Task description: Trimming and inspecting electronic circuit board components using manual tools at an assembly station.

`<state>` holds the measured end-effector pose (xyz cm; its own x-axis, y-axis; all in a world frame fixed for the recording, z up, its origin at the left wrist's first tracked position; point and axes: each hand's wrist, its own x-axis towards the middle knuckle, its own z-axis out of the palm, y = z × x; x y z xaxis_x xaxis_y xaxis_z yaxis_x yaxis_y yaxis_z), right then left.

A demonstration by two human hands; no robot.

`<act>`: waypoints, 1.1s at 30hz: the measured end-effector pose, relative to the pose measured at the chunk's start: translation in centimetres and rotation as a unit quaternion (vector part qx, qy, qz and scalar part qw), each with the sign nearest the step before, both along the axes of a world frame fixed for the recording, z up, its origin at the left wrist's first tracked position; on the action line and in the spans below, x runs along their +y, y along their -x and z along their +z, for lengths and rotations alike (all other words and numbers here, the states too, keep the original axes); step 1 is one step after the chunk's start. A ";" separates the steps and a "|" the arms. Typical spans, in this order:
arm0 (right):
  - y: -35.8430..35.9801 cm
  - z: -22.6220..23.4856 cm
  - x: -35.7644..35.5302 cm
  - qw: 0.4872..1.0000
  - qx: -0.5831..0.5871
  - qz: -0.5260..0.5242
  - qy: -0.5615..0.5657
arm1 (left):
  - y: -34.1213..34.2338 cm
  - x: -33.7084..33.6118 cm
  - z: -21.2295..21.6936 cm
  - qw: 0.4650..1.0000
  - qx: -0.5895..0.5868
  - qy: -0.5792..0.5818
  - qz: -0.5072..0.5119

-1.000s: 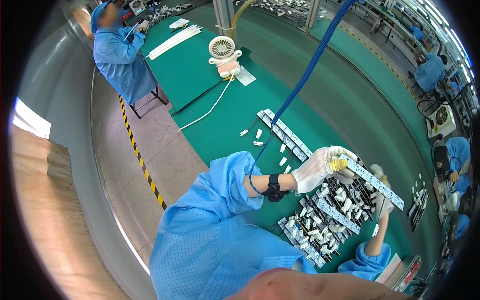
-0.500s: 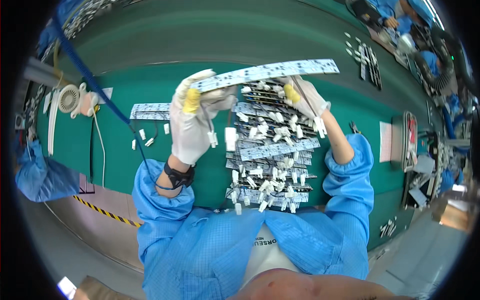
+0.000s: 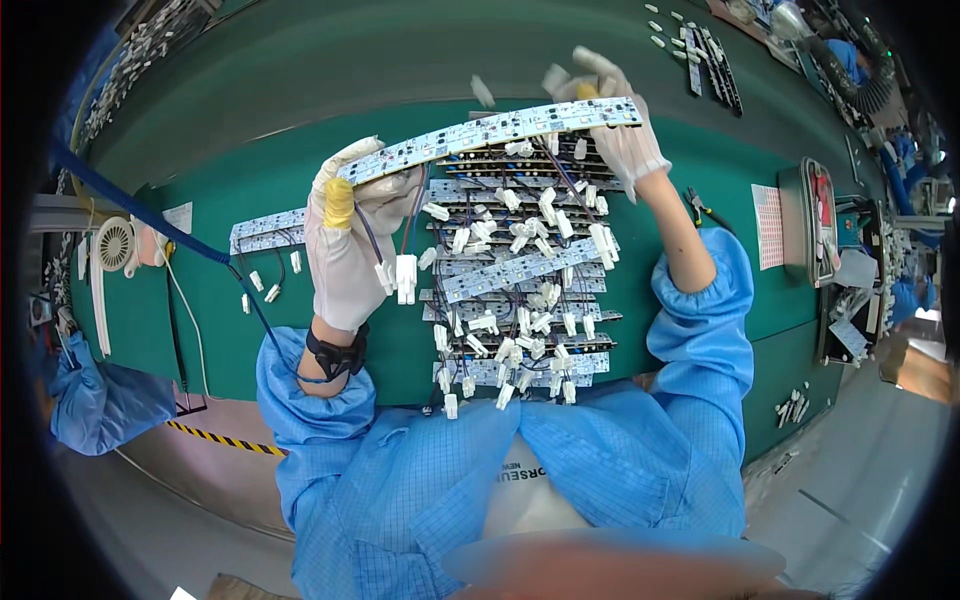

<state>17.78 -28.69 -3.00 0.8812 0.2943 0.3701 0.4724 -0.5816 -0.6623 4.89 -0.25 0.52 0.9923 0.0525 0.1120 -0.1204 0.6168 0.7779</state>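
My left hand point(image 3: 345, 245), in a white glove with yellow on a fingertip, grips the left end of a long white circuit board strip point(image 3: 480, 134). Dark wires with white plugs point(image 3: 406, 278) dangle from the strip. Beyond the strip's right end is my right hand point(image 3: 632, 145), also gloved, its fingers stretched apart and partly blurred. The strip hides part of that hand. A small blurred white piece point(image 3: 483, 92) appears apart from both hands, past the strip. Beneath lies a pile of similar strips point(image 3: 520, 272) with many white connectors.
Two strips point(image 3: 268, 232) lie left on the green mat. A small fan point(image 3: 116, 244) stands farther left, near a coiled blue cord point(image 3: 150, 200). To the right are pliers point(image 3: 700, 206), a lined sheet point(image 3: 768, 228) and a metal box point(image 3: 812, 225). Dark strips point(image 3: 715, 70) lie far right.
My right hand has moved away, up past the strip's far edge, and its fingers have spread. The strip has shifted slightly left in my left hand. A small white piece now shows beyond it.
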 end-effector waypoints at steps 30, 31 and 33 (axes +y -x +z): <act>2.5 3.6 0.9 0.984 0.146 0.025 -0.103 | -0.3 0.6 -0.4 0.999 -0.028 0.032 -0.022; 1.6 3.4 0.9 0.994 0.081 0.018 -0.064 | -0.4 0.5 -0.3 0.999 -0.020 0.023 -0.012; -0.1 3.1 1.1 0.999 0.015 0.021 0.031 | -0.4 0.5 -0.1 1.000 -0.015 0.012 0.002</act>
